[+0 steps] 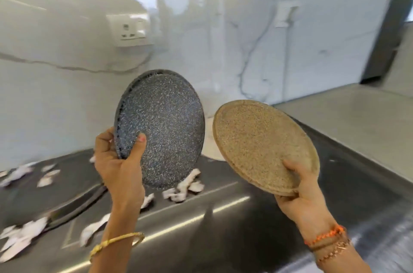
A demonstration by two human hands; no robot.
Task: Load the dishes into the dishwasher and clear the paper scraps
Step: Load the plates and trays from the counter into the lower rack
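A glossy white marble-look wall point(201, 27) with grey veins rises behind a dark stainless-steel counter point(223, 217), and a white wall socket point(130, 29) sits on the wall at upper left. In the head view, both hands are raised above the counter, each gripping a plate by its lower rim. The left hand point(118, 161) holds the blue speckled plate point(163, 129) nearly upright, thumb pressed on the face that shows and the fingers wrapped behind the rim; a second rim seems to show behind its upper left edge, though the blur makes it hard to tell whether this is one plate or two. The right hand point(301, 190) holds the tan speckled plate point(263, 145) tilted, its flat face turned up and leftward, thumb on the near rim and the fingers underneath. The two plates hang side by side, near each other but apart, the blue one higher and to the left. The blue plate is dark grey-blue with dense pale flecks; the tan one is sandy brown with fine specks and a raised rim. Below the hands, white paper scraps point(185, 187) lie scattered on the counter: a cluster under the blue plate, and more toward the counter's left edge and near left corner. A gold bangle point(116, 243) circles the left wrist, and orange and brown bracelets point(328, 241) circle the right.
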